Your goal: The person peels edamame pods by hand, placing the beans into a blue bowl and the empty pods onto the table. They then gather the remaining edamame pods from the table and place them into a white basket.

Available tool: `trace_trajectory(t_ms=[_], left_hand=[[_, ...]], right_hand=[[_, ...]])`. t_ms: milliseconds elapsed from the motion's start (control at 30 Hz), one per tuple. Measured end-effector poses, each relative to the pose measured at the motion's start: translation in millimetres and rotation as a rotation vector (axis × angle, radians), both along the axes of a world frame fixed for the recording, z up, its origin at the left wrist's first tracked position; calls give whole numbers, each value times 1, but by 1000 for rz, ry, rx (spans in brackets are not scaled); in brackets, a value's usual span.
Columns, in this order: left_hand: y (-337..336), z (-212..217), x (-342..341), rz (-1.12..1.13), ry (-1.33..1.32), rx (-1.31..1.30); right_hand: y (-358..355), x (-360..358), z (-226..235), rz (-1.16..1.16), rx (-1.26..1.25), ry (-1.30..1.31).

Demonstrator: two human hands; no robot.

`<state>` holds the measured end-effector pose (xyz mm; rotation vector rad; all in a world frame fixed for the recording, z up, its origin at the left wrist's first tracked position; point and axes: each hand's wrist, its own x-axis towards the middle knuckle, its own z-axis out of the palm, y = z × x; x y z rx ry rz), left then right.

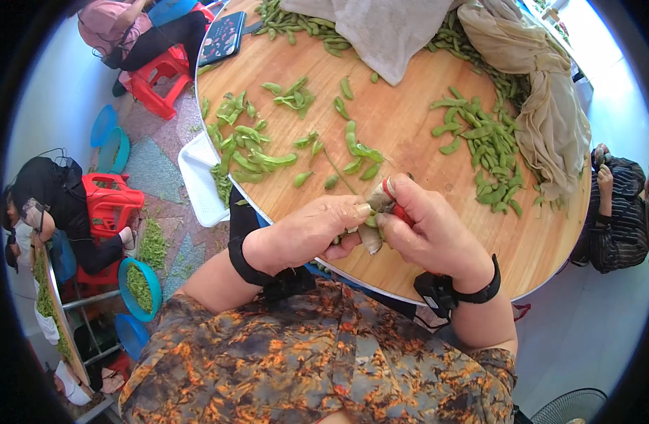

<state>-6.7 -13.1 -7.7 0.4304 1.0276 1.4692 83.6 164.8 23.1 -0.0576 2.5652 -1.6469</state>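
Observation:
My left hand (323, 225) and my right hand (425, 220) meet at the near edge of the round wooden table (402, 134). Both are closed, fingertips and thumbs together, around a small green soybean pod (371, 220). Beige and red wrapping (382, 194) shows about the right fingertips; whether it covers fingers or is held, I cannot make out. A thin green stem (338, 172) slants toward the left thumb. Loose pods (360, 150) lie just beyond my hands, with a bigger group (254, 148) to the left and a pile (488, 145) to the right.
A white cloth (388, 35) and a beige cloth (554, 127) cover more pods at the far side. A dark patterned notebook (222, 37) lies at the far left edge; a white tray (201, 180) juts out below. Other people sit left and right, near red stools (112, 205) and blue basins (139, 288).

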Motion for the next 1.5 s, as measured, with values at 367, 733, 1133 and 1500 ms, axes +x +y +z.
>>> trace_trajectory(t_ms=[367,733,1133,1500], left_hand=[[-1,3,1,-59,69,-18],[2,1,13,163,144,57],[3,-14,15,225,238,108],[3,-7,13,154,190,134]], right_hand=[[0,-1,14,7,-429,-293],[-15,3,5,-126,-271,-149],[-8,3,0,-129,121,185],[0,0,7,-46,-50,-78]])
